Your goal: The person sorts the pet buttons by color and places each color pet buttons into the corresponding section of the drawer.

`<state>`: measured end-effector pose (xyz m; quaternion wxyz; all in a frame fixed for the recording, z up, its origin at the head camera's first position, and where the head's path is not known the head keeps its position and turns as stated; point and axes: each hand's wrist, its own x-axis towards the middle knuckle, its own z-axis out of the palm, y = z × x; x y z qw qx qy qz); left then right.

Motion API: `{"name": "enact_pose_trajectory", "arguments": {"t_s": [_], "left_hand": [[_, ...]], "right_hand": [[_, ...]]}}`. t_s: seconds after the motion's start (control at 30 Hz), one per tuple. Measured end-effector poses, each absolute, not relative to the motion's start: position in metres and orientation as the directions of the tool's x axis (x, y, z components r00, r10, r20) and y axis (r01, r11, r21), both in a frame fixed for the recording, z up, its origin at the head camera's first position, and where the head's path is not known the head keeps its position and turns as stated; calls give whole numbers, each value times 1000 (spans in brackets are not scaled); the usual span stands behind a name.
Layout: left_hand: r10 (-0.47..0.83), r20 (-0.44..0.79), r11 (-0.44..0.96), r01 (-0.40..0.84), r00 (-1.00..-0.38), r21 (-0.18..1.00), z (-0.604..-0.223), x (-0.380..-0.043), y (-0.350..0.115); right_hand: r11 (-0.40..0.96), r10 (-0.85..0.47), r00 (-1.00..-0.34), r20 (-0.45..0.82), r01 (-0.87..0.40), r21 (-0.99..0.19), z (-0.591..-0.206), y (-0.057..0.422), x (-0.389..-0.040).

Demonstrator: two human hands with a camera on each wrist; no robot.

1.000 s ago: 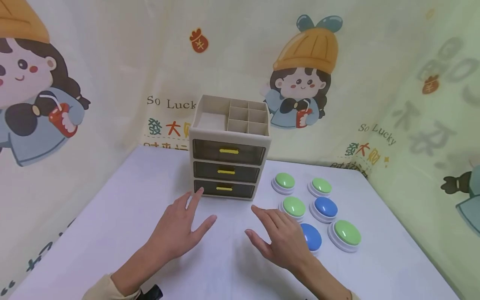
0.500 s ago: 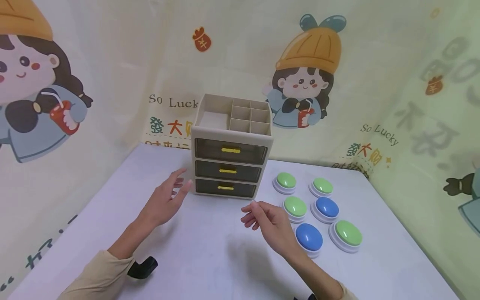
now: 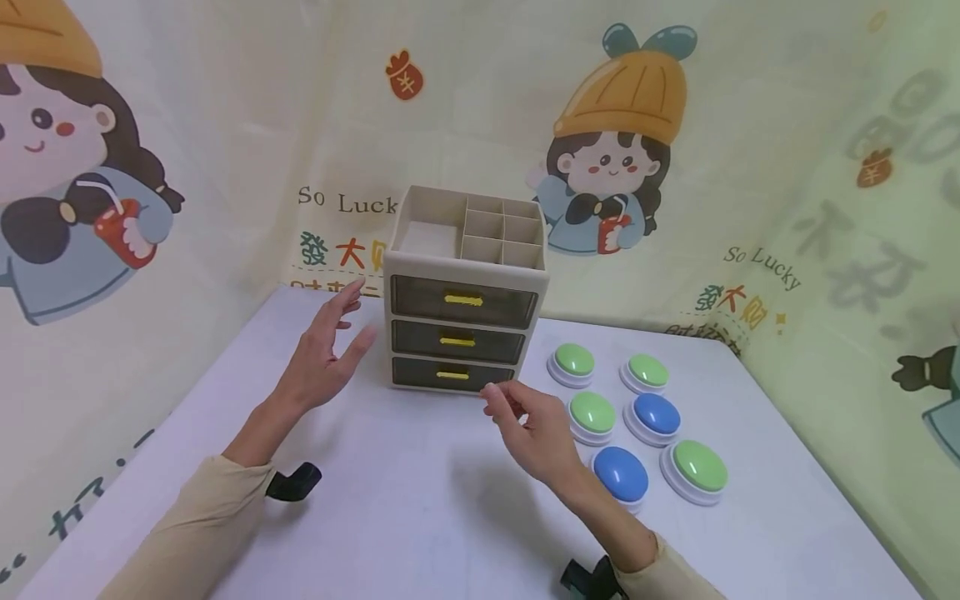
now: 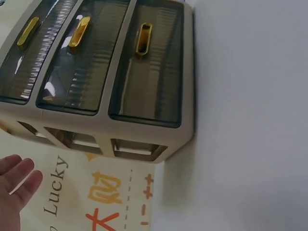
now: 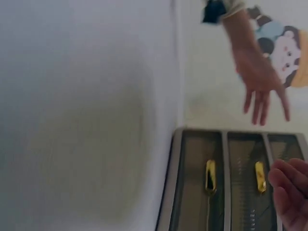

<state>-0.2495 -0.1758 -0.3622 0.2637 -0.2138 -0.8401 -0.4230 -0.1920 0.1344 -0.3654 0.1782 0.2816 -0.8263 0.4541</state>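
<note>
A beige desktop organizer [image 3: 465,268] with three dark see-through drawers and yellow handles stands at the table's back, all drawers pushed in. To its left my left hand [image 3: 318,354] is raised, fingers reaching up and apart from the side wall; its fingertips [image 4: 26,187] show at the edge of the left wrist view. In front of the lowest drawer [image 3: 453,374] hovers my right hand [image 3: 536,429], fingers softly bent and thumb near the index finger. Its fingertips overlap the drawer's lower right corner in the head view. Nothing shows in either hand.
Right of the organizer stand several round push buttons, among them a green button [image 3: 592,412] and a blue button [image 3: 621,474], close to my right forearm. The organizer's top has divided compartments [image 3: 504,229]. A printed cloth [image 3: 480,108] hangs behind the white table [image 3: 405,500].
My left hand has moved left and then up beside the organizer. The right hand has turned thumb-up, bent its fingers and risen slightly toward the lowest drawer. Organizer and buttons have stayed put.
</note>
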Motion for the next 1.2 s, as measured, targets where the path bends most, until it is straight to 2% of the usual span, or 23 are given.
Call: {"name": "enact_pose_trajectory", "arguments": {"t_s": [0.1, 0.13, 0.37, 0.83, 1.07, 1.2], "left_hand": [[149, 645, 545, 606, -749, 579, -358, -260, -178], [153, 654, 542, 616, -741, 572, -357, -263, -178], [159, 708, 514, 670, -688, 535, -350, -282, -176], [163, 770, 415, 751, -616, 513, -329, -304, -166], [183, 772, 362, 771, -609, 524, -318, -307, -166], [218, 754, 355, 770, -620, 530, -316, -306, -165]], "right_hand": [[526, -353, -587, 729, -768, -364, -371, 134, -201], [544, -364, -559, 745, -777, -317, -372, 133, -204], [563, -399, -519, 756, -789, -245, -371, 126, -219], [586, -331, -588, 738, -741, -328, -371, 114, -242], [524, -272, -663, 697, -710, -470, -368, 108, -247], [425, -250, -748, 615, -655, -625, -364, 103, -250]]}}
